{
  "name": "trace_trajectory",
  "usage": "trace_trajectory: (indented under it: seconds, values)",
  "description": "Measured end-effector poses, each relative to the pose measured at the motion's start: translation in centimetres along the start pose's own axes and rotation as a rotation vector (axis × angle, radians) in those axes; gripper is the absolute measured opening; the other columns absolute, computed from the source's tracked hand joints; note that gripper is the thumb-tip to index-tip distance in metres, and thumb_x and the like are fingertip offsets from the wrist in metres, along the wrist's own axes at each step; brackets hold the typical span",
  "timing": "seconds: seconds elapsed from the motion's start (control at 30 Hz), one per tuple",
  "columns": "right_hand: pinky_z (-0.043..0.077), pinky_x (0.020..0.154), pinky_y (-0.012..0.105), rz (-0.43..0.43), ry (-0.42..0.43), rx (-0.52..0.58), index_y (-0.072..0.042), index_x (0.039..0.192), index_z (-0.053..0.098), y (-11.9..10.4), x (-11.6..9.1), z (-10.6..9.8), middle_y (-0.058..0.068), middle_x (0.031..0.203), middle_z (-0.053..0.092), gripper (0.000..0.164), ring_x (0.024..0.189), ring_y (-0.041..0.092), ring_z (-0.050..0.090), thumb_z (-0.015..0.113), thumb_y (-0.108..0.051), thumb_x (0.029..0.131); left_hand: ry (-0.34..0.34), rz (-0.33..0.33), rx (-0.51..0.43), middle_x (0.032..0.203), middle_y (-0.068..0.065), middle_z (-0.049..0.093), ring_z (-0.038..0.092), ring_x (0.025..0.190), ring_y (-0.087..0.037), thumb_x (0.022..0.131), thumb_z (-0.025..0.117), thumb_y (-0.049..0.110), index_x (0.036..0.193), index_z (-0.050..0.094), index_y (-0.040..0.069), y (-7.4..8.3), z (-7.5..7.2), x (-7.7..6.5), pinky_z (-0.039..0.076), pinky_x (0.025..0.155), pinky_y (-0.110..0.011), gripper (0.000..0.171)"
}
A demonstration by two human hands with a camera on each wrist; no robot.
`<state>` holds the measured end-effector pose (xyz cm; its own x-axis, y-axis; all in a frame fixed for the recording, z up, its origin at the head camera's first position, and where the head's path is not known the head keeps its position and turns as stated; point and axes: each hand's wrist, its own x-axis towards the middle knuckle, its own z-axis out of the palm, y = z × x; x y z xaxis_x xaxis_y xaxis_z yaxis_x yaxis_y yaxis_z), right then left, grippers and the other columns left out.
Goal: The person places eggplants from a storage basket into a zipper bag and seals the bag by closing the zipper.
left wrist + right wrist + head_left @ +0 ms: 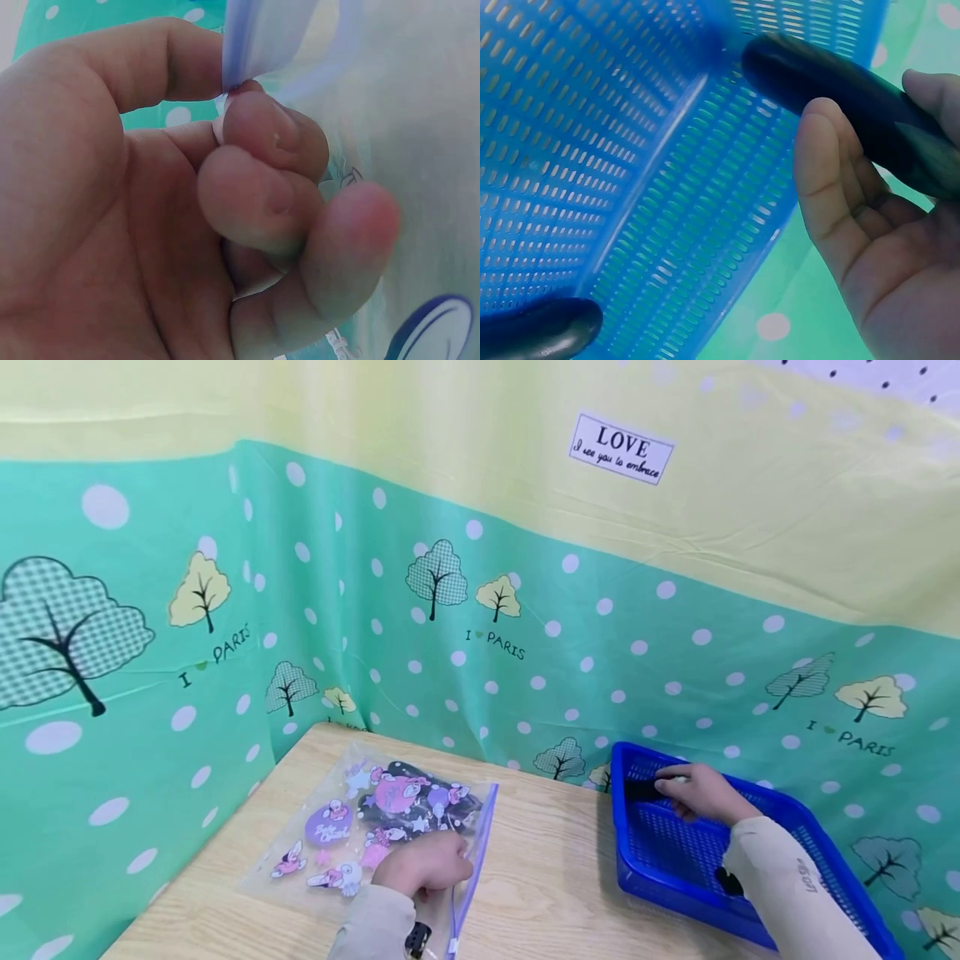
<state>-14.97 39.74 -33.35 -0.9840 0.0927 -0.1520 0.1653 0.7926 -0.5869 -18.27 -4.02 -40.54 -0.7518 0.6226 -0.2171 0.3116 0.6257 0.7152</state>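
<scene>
My right hand (pixel 701 793) is over the far left corner of a blue plastic basket (pixel 626 860). Its thumb and fingers hold a dark, glossy eggplant (pixel 832 94) by one end. Lower in the basket lies another eggplant (pixel 540 330), partly cut off in the right wrist view. The left hand (pixel 427 864) pinches the purple zip edge (pixel 247 37) of a clear printed zip bag (pixel 285 827) between thumb and fingers. Dark, long shapes (pixel 397 772) show through the bag, though the print partly covers them.
Both the bag and the basket stand on a light wooden table (pixel 540 860), the bag left and the basket right. A green and yellow printed curtain (pixel 450 668) hangs behind the table and along its left side.
</scene>
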Motion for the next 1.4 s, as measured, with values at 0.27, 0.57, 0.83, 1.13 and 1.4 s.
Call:
trace_trajectory:
  seconds: [0.27,0.57,0.83,1.13,1.4]
  values:
    - [0.054,0.062,0.037,-0.024,0.038,0.013,0.011,0.144,0.044,-0.9,-1.1,-1.0,0.009,0.07,0.06,0.058,0.067,0.027,0.061,0.057,-0.029,0.104,0.009,0.015,0.011,0.061,-0.001,0.044,0.037,0.044,-0.011,0.084,0.058,0.013,0.066,0.041,0.015,-0.2,0.1,0.2,0.036,0.037,-0.025,0.025]
    - [0.056,0.063,0.035,-0.07,0.152,0.037,0.008,0.145,0.045,-1.4,-2.0,-1.2,0.007,0.077,0.065,0.059,0.071,0.027,0.064,0.056,-0.034,0.104,0.01,-0.017,-0.011,0.057,-0.003,0.048,0.041,0.043,-0.013,0.085,0.061,0.014,0.067,0.047,0.013,-0.1,0.2,0.1,0.04,0.037,-0.028,0.022]
    - [0.058,0.067,0.034,-0.16,0.161,0.128,0.004,0.145,0.048,-2.9,-3.0,-0.2,0.011,0.083,0.065,0.059,0.074,0.024,0.065,0.06,-0.034,0.102,0.002,-0.024,-0.018,0.054,-0.004,0.056,0.047,0.041,-0.015,0.087,0.06,0.017,0.071,0.054,0.01,0.0,0.2,0.1,0.043,0.038,-0.03,0.019]
    - [0.058,0.069,0.039,-0.206,0.007,0.205,0.004,0.144,0.05,-6.3,-4.1,2.9,0.017,0.084,0.065,0.055,0.075,0.029,0.065,0.064,-0.028,0.101,0.021,-0.021,-0.061,0.053,-0.005,0.056,0.049,0.04,-0.016,0.091,0.059,0.019,0.072,0.055,0.01,-0.2,0.1,0.1,0.046,0.038,-0.031,0.021]
    - [0.054,0.059,0.03,-0.228,-0.081,0.18,0.0,0.14,0.057,-8.4,-4.7,6.7,0.008,0.077,0.066,0.051,0.07,0.025,0.064,0.067,-0.029,0.098,0.028,-0.019,-0.109,0.055,-0.005,0.057,0.05,0.042,-0.014,0.093,0.059,0.018,0.075,0.056,0.01,0.0,-0.2,0.1,0.044,0.038,-0.028,0.02]
